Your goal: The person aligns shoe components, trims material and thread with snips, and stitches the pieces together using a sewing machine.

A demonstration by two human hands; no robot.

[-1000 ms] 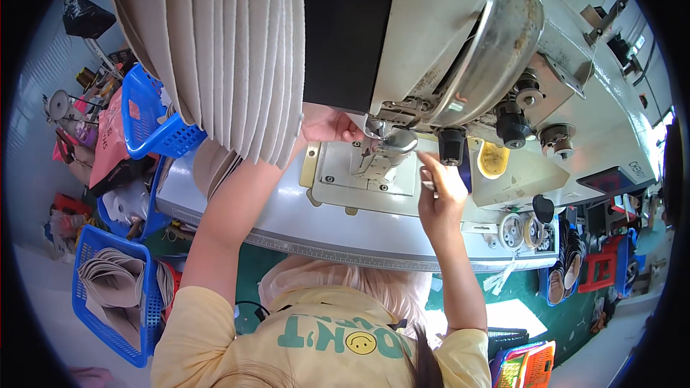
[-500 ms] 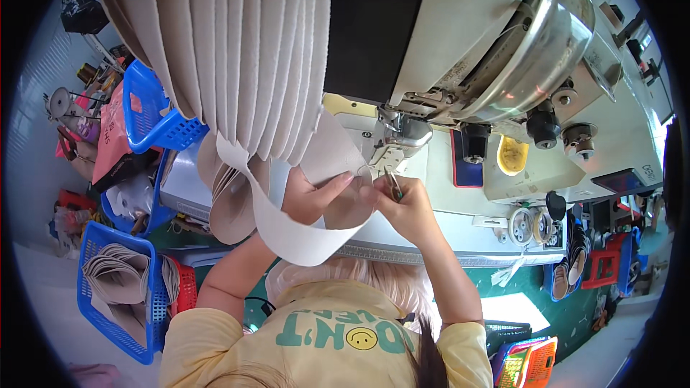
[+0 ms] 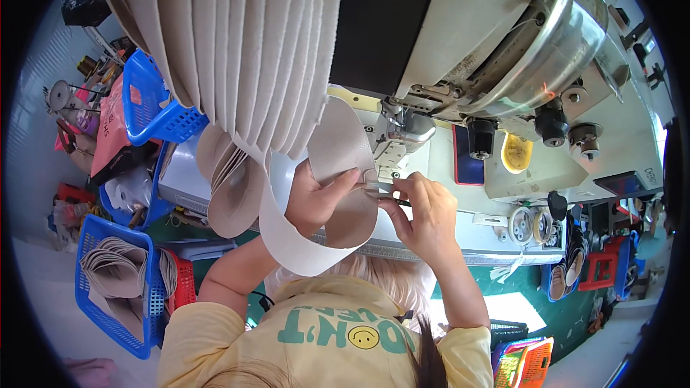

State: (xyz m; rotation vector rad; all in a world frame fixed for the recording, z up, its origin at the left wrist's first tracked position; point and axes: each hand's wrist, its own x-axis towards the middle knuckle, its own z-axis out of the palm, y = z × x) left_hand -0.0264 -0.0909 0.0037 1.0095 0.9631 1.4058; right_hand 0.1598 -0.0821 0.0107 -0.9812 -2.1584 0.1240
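Note:
A beige strip of sheet material [image 3: 305,253], pale on its outer face, curls into a loop in front of the sewing machine. My left hand [image 3: 313,200] grips the strip near its joined edge, thumb on top and fingers behind it. Small metal thread snips [image 3: 381,190] sit between the thumb and fingers of my right hand [image 3: 428,219]. Their two blades point left and reach the strip's edge beside my left thumb. The sewing machine [image 3: 489,43] stands just beyond, its needle area close above my right hand.
Many matching beige pieces [image 3: 230,57] hang bunched at upper left, with more curled pieces [image 3: 233,194] below. Blue baskets [image 3: 154,302] stand at left, one holding folded pieces. A yellow dish [image 3: 516,152] and thread spools [image 3: 521,227] lie on the machine table at right.
My right hand has turned, and the snips now lie level with their blades at the strip's edge; before, they pointed up. The view has shifted slightly.

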